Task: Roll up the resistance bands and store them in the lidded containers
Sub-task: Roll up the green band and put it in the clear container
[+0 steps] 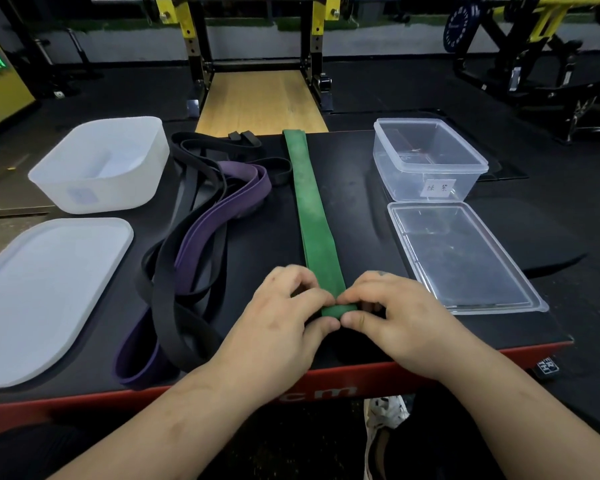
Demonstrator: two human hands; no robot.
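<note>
A green resistance band (310, 206) lies flat and straight down the middle of the black platform (361, 216), its near end curled into a small roll. My left hand (284, 320) and my right hand (392, 313) pinch that roll from either side, thumbs at the front. A purple band (219, 220) and several black bands (174, 271) lie tangled to the left. A clear container (426, 157) stands open at the right, its clear lid (461, 258) flat in front of it. A frosted white container (101, 164) stands at the left, with its white lid (45, 299) nearer me.
The platform has a red front edge (326, 379) close to my body. A wooden lifting platform (260, 102) and a yellow rack (187, 32) stand behind. My shoe (385, 414) shows below the edge.
</note>
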